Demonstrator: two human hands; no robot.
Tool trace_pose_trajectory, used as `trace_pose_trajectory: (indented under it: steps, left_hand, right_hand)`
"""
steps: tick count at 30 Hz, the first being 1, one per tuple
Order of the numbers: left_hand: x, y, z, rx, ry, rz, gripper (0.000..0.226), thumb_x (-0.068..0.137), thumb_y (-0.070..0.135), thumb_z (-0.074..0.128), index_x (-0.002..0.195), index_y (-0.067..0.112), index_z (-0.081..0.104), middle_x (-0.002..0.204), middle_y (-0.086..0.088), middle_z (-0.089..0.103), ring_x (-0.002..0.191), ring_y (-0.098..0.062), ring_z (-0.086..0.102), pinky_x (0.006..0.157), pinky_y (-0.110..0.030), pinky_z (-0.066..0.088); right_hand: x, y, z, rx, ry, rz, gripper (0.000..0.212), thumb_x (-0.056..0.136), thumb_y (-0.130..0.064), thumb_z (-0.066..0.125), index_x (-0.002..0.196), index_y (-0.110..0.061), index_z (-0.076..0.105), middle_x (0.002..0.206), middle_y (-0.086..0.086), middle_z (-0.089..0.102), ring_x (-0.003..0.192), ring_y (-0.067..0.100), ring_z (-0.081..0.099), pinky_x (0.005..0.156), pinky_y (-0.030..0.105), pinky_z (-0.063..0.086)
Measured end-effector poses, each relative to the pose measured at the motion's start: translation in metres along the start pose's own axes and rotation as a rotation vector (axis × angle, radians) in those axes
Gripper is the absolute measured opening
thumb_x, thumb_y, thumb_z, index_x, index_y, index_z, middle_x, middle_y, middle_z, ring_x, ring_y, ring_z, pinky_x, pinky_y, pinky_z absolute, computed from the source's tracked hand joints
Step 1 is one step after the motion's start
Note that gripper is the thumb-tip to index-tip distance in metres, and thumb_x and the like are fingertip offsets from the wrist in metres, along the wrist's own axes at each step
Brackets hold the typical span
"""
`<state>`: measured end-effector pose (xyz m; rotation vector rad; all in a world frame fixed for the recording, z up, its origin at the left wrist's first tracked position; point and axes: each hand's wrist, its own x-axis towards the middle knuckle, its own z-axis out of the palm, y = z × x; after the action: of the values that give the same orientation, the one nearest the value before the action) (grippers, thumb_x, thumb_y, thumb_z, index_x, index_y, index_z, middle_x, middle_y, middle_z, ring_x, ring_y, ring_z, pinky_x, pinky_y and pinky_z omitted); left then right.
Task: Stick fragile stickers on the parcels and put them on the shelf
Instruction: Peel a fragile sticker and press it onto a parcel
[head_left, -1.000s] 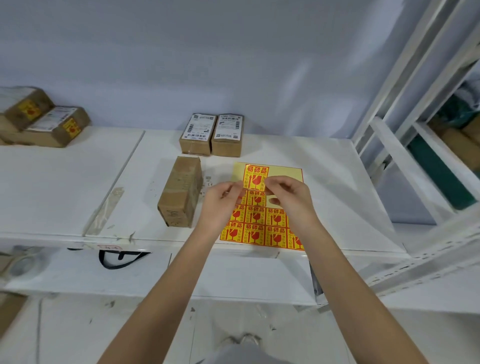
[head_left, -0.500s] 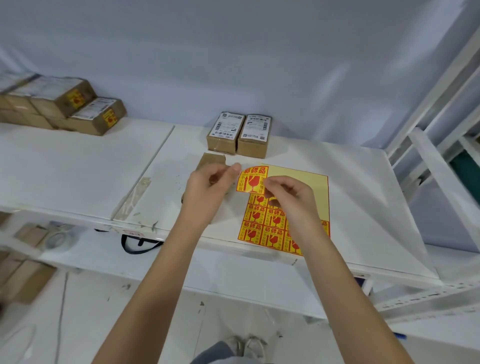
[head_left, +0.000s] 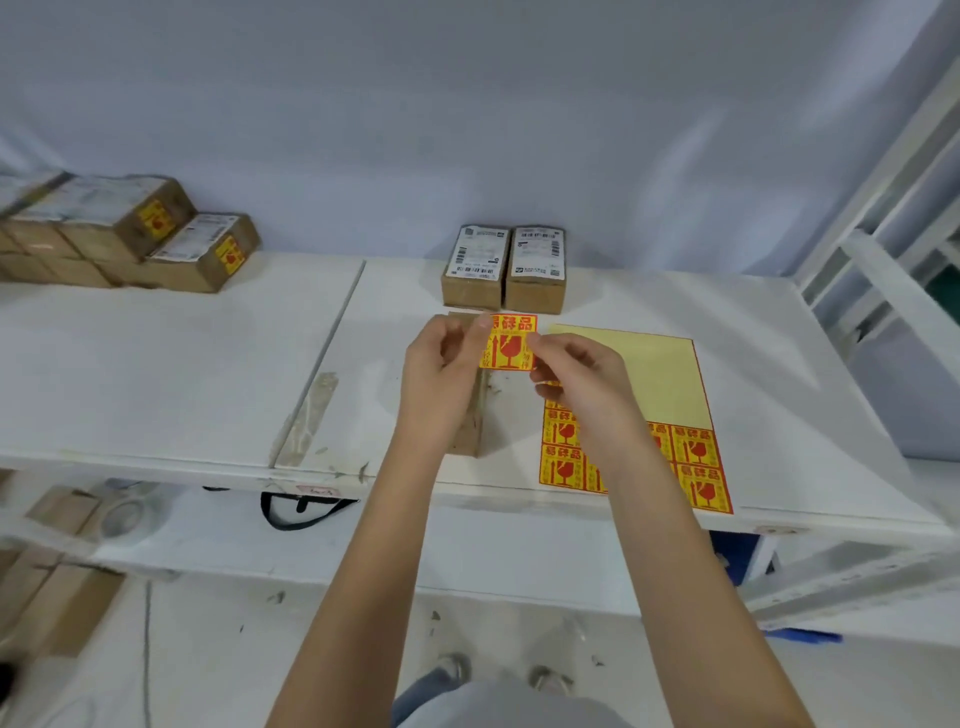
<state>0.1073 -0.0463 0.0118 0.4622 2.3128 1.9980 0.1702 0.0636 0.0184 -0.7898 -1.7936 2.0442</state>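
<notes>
Your left hand (head_left: 441, 364) pinches the sticker's (head_left: 508, 343) left edge, your right hand (head_left: 576, 382) its right edge, both grips narrow, above the parcel (head_left: 474, 426) at 12 o'clock. Let it sag and it could crease or land crooked.

Frame centre: one parcel (head_left: 470, 415) on the counter (head_left: 182, 374), largely behind the left hand (head_left: 441, 364). Two parcels (head_left: 503, 267) stand side by side behind it. Sticker sheet (head_left: 649, 410) lies right of it. Stacked parcels (head_left: 124, 234) occupy upper left.
</notes>
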Motion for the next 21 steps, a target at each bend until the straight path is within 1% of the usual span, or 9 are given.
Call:
trace_pose_trajectory:
  steps: [3,6,9,11,12,14,18,21]
  left_hand:
    - [0.017,-0.008,-0.016,0.038,-0.027,-0.014,0.014,0.091,0.019,0.060,0.078,0.017,0.058,0.070,0.008,0.057,0.058,0.005,0.050,0.056,-0.005,0.037]
    - [0.033,-0.012,-0.028,0.031,-0.087,-0.064,0.016,0.092,0.023,0.058,0.082,0.012,0.062,0.070,0.006,0.059,0.062,-0.001,0.051,0.056,-0.006,0.039]
    - [0.044,-0.015,-0.038,0.044,-0.147,-0.111,0.019,0.093,0.028,0.056,0.082,0.015,0.063,0.074,0.004,0.061,0.066,-0.003,0.054,0.063,-0.013,0.044]
    - [0.050,-0.017,-0.043,0.044,-0.160,-0.127,0.020,0.093,0.030,0.056,0.079,0.017,0.062,0.073,0.004,0.061,0.067,-0.005,0.054,0.067,-0.018,0.045]
    - [0.052,-0.018,-0.044,0.039,-0.164,-0.134,0.021,0.093,0.030,0.057,0.078,0.017,0.062,0.073,0.004,0.061,0.067,-0.005,0.053,0.067,-0.019,0.045]
    - [0.054,-0.023,-0.046,0.036,-0.163,-0.146,0.022,0.093,0.031,0.057,0.079,0.016,0.063,0.072,0.005,0.060,0.065,-0.003,0.053,0.065,-0.017,0.044]
    - [0.060,-0.031,-0.046,0.070,-0.146,-0.163,0.020,0.093,0.030,0.057,0.081,0.015,0.063,0.070,0.009,0.059,0.066,-0.001,0.054,0.062,-0.013,0.041]
    - [0.064,-0.036,-0.042,0.112,-0.132,-0.179,0.019,0.092,0.030,0.057,0.083,0.014,0.063,0.072,0.009,0.059,0.068,-0.002,0.054,0.063,-0.010,0.039]
  right_hand:
    - [0.002,-0.003,0.018,0.006,0.044,0.022,0.011,0.086,-0.022,0.067,0.077,-0.017,0.068,0.068,-0.006,0.063,0.065,0.006,0.059,0.066,0.020,0.051]
    - [0.005,-0.005,0.034,-0.021,0.109,0.032,0.010,0.086,-0.025,0.067,0.079,-0.018,0.068,0.074,-0.004,0.063,0.071,0.008,0.059,0.067,0.019,0.050]
    - [0.006,-0.007,0.045,-0.062,0.174,0.032,0.011,0.085,-0.027,0.068,0.078,-0.019,0.067,0.080,-0.003,0.061,0.073,0.007,0.055,0.066,0.019,0.047]
    - [0.007,-0.009,0.051,-0.100,0.187,0.044,0.012,0.085,-0.028,0.068,0.076,-0.020,0.066,0.076,-0.005,0.059,0.072,0.006,0.052,0.064,0.019,0.045]
    - [0.008,-0.009,0.053,-0.115,0.193,0.053,0.012,0.085,-0.028,0.068,0.076,-0.019,0.066,0.073,-0.006,0.057,0.070,0.006,0.051,0.064,0.019,0.044]
    - [0.011,-0.008,0.057,-0.143,0.206,0.072,0.013,0.085,-0.028,0.068,0.078,-0.016,0.068,0.068,-0.009,0.055,0.069,0.005,0.050,0.063,0.019,0.043]
    - [0.017,-0.004,0.064,-0.184,0.213,0.094,0.012,0.085,-0.026,0.068,0.080,-0.015,0.068,0.075,-0.015,0.058,0.070,0.000,0.051,0.067,0.018,0.041]
    - [0.023,-0.004,0.065,-0.223,0.224,0.098,0.012,0.086,-0.026,0.068,0.083,-0.015,0.067,0.074,-0.017,0.056,0.068,0.000,0.049,0.061,0.014,0.038]
